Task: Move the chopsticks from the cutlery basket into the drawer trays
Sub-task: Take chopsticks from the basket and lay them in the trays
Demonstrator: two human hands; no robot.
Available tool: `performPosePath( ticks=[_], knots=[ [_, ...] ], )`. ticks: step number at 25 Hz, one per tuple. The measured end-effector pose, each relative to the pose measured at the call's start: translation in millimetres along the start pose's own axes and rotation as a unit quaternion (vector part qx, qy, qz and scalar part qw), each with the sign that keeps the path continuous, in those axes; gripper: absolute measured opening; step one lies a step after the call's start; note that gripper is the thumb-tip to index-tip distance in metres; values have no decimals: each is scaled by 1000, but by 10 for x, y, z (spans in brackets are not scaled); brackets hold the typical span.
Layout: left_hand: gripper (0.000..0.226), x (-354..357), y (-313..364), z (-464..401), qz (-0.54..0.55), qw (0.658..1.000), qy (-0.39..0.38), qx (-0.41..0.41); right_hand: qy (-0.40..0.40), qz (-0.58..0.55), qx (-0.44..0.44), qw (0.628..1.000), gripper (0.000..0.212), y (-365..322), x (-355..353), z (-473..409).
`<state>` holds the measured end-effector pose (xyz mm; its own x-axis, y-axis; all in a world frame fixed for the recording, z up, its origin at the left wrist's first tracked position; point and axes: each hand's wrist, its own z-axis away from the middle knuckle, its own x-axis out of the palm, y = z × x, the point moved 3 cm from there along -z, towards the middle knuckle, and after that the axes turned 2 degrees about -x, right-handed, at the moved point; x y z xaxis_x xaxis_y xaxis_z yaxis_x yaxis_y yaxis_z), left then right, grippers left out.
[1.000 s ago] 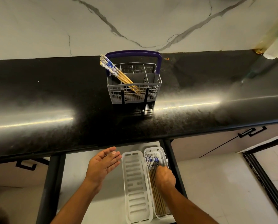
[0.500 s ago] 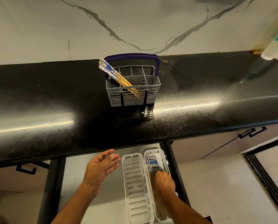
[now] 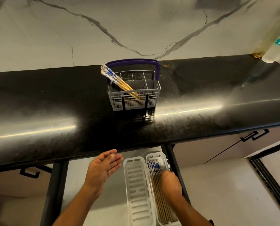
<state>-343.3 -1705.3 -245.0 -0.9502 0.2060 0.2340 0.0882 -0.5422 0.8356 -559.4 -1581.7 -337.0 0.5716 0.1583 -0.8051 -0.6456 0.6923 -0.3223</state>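
Observation:
A grey cutlery basket [image 3: 134, 101] with a purple handle stands on the black countertop. Several blue-and-white-topped chopsticks [image 3: 116, 80] lean out of its left side. Below the counter edge, the open drawer holds two white slotted trays side by side. The left tray [image 3: 138, 190] holds nothing. The right tray [image 3: 155, 156] holds several chopsticks [image 3: 154, 167]. My right hand [image 3: 170, 185] rests palm down on those chopsticks, fingers blurred. My left hand [image 3: 103, 170] hovers open, palm up, left of the trays.
The black countertop [image 3: 54, 111] spans the view in front of a marble wall. A white bottle [image 3: 278, 44] stands at the far right. The drawer's dark frame [image 3: 176, 167] borders the trays on the right. Cabinet doors with black handles [image 3: 255, 136] flank the drawer.
My right hand has slid a little toward me along the chopsticks in the right tray. My left hand stays open in about the same place. The view tilted down slightly.

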Motion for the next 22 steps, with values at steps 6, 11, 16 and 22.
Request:
performPosePath(
  ticks=[6,11,16,22],
  knots=[
    [24,-8,197,54,23,999,7,28,106,-133,-15,985,23,328,-930,186],
    [23,121,415,86,16,998,22,48,128,-204,-20,970,25,531,-1217,369],
    [21,416,997,50,-18,994,52,94,148,-259,-140,944,26,11,-1645,289],
    [17,618,1644,84,-37,982,97,160,174,-226,-318,904,16,-1039,-2226,149]
  ],
)
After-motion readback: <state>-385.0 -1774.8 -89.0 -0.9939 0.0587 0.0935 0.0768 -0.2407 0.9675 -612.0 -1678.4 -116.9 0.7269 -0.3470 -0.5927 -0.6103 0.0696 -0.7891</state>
